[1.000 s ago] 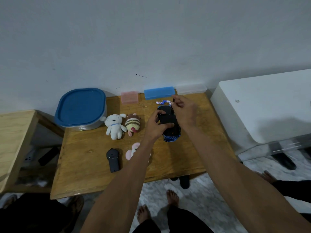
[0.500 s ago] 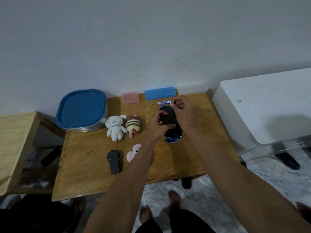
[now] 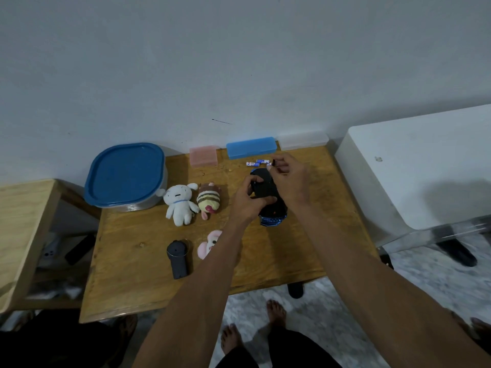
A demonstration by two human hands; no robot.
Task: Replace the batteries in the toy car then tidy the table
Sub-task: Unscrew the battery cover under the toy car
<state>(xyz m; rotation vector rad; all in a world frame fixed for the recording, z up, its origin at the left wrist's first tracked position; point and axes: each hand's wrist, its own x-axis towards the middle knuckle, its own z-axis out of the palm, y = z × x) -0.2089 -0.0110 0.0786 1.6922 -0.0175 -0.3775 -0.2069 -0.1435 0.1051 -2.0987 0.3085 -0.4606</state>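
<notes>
- A round tub with a blue lid (image 3: 125,176) sits at the table's (image 3: 132,288) far left corner.
- A white plush (image 3: 179,203) and a striped plush (image 3: 209,200) lie side by side; nearer the front are a black remote (image 3: 177,257) and a pink plush (image 3: 208,244).
- A pink box (image 3: 203,156) and a blue box (image 3: 251,147) stand along the wall.
- The left hand (image 3: 248,203) grips the toy car (image 3: 268,197), fingers curled round its left side, thumb across its dark underside.
- Loose batteries (image 3: 256,162) lie just beyond the car.
- The right hand (image 3: 288,176) hovers over the car's far end, fingertips pinching a small dark item (image 3: 273,163); what it is cannot be told.
</notes>
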